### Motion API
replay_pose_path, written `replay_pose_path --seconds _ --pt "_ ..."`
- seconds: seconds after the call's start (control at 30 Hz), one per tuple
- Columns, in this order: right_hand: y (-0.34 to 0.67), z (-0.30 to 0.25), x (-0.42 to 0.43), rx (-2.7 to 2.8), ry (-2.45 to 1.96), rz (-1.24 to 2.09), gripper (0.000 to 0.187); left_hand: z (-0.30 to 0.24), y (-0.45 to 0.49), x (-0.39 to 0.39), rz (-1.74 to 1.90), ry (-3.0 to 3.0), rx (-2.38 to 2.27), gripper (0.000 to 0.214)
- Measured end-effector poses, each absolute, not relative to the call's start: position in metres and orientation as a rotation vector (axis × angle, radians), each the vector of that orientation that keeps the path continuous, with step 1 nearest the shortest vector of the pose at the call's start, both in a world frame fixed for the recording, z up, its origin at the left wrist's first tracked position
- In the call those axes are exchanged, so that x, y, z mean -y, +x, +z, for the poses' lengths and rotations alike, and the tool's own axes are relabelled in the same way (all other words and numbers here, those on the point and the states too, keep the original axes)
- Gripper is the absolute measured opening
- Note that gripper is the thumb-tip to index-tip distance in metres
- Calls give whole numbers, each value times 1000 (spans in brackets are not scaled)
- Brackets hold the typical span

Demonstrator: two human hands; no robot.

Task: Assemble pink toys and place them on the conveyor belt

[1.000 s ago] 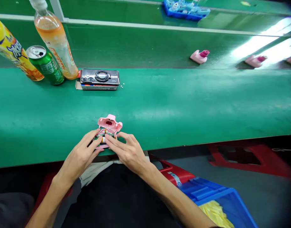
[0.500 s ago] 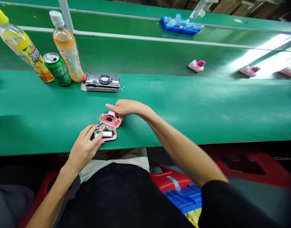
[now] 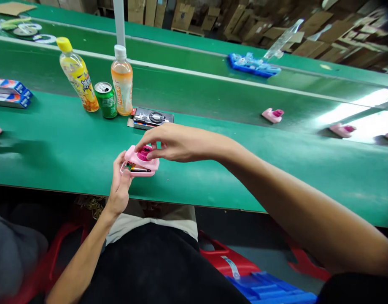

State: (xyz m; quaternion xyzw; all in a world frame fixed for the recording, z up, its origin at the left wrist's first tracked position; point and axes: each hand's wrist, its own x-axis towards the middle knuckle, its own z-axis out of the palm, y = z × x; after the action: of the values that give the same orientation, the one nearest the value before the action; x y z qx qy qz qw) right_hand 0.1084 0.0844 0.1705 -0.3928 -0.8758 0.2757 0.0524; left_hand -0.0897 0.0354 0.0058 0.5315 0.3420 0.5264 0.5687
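Note:
Between my two hands is a pink toy camera in two shells, close to the bench's front edge. My left hand [image 3: 119,188] grips the left end of the lower shell [image 3: 142,173], where part of a circuit board and a battery show through the gap. The upper shell [image 3: 133,157] sits tilted over it, with a magenta lens barrel [image 3: 144,152] on its face. My right hand [image 3: 168,142] has its thumb and fingers around this barrel. The two shells are apart at the front.
Behind my hands lie a black camera-printed box [image 3: 154,117], an orange drink bottle [image 3: 122,82], a green can [image 3: 106,100] and a yellow bottle [image 3: 78,76]. More pink camera shells [image 3: 272,115] stand at the right. A blue tray [image 3: 254,65] holds small parts. Another person sits at left.
The upper shell, which lay opened out behind the lower one with its inside showing, is now turned over onto it. My right hand has moved onto the lens barrel. The view has shifted left.

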Motion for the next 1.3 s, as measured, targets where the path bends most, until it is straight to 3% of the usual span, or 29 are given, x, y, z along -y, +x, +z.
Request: replay_pose_path --seconds 0.2,0.3,0.4,0.47,0.6,0.73,0.9,1.13,1.3 --pt "113 174 -101 2665 -984 879 25 24 -76 -57 1215 1202 -738 52" --pt "110 173 -100 2517 -1193 673 19 29 -71 -65 1301 1126 -715 46" --pt "100 157 -77 2131 -1548 276 43 31 -66 -69 1360 1037 -689 45" --pt "92 139 -59 1998 -1668 194 53 31 -62 -70 1369 1001 -682 44" --pt "78 105 -41 1875 -1718 342 46 31 -51 -70 1367 971 -696 40" --pt "70 86 -42 1610 -1482 509 22 27 -38 -74 1420 925 -808 37" --pt "68 55 -42 1352 -1446 369 14 16 -29 -76 1426 948 -879 39" --pt "64 15 -39 1115 -1286 544 18 -9 -40 -68 1277 1009 -854 43" --pt "61 12 -38 965 -1281 751 43 -12 -49 -67 1234 1097 -991 45"
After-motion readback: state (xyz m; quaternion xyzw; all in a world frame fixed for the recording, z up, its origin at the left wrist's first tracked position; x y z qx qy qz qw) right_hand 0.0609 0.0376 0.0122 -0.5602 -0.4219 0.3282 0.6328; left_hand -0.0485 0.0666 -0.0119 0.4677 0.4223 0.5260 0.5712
